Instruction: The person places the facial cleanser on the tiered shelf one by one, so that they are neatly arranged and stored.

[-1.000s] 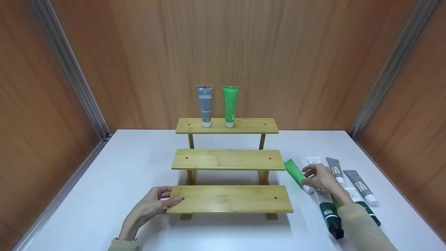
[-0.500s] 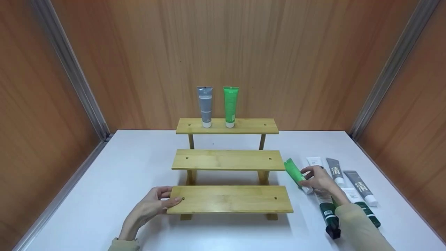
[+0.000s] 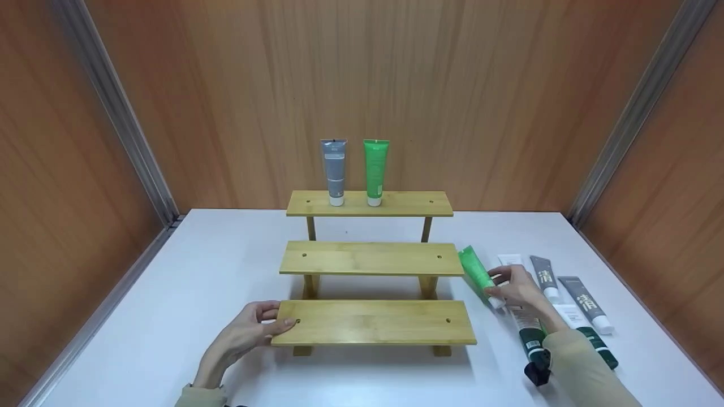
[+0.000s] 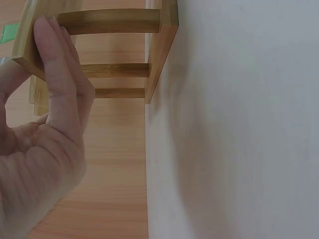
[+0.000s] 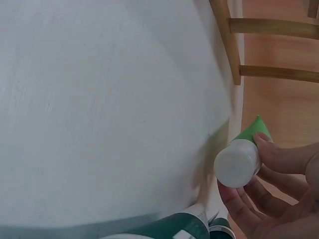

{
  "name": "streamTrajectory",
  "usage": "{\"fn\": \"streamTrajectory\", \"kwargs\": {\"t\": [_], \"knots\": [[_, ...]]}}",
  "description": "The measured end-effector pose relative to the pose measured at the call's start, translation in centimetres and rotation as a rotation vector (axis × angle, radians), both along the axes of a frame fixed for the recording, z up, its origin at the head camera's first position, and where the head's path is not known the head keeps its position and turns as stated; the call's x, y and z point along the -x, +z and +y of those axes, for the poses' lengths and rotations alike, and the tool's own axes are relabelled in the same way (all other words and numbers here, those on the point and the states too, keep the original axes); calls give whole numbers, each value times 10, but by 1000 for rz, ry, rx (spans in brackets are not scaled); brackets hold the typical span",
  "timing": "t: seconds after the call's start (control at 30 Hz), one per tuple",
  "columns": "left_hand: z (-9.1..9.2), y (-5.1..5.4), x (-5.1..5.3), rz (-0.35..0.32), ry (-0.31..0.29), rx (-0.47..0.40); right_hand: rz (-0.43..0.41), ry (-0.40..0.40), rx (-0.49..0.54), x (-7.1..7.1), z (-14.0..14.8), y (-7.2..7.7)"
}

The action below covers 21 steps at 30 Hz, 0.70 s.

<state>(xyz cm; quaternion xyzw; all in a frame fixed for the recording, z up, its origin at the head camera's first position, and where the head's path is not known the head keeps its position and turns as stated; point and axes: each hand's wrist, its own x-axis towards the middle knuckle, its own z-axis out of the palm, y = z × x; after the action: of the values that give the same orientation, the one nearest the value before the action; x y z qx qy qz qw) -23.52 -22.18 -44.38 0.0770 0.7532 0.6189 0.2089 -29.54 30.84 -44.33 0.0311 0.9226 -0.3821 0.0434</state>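
My left hand point(image 3: 246, 336) grips the left end of the lowest board of a three-tier bamboo rack point(image 3: 373, 322), thumb on top and fingers underneath. To the right of the rack my right hand point(image 3: 519, 291) pinches a green tube point(image 3: 475, 267) with a white cap near its cap end. In the right wrist view the cap point(image 5: 234, 164) faces the camera, with thumb and fingers around the tube. The tube's crimped end tilts up beside the middle board. On the top board stand a grey-blue tube point(image 3: 335, 169) and another green tube point(image 3: 375, 169), both on their caps.
Right of the rack lie grey tubes point(image 3: 586, 299) and white-and-dark-green tubes point(image 3: 599, 347), partly hidden by my right arm. A black cap point(image 3: 537, 373) shows near the right sleeve. Wooden walls point(image 3: 362, 85) enclose the white table point(image 3: 141, 316) at the back and sides.
The green tube in my right hand has lifted a little at its crimped end and shifted slightly left. The black-capped tube under the right forearm has shifted slightly left. My left hand stays put.
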Motion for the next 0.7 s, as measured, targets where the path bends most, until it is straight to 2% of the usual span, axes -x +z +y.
{"fn": "streamTrajectory", "kwargs": {"t": [0.1,0.5,0.7], "knots": [[0,1,0,6,-5,2,13,5,26,0,0,1],[0,2,1,-9,-7,-16,-21,11,136,3,-4,5],[1,2,1,-13,9,0,-3,32,204,2,-5,8]]}}
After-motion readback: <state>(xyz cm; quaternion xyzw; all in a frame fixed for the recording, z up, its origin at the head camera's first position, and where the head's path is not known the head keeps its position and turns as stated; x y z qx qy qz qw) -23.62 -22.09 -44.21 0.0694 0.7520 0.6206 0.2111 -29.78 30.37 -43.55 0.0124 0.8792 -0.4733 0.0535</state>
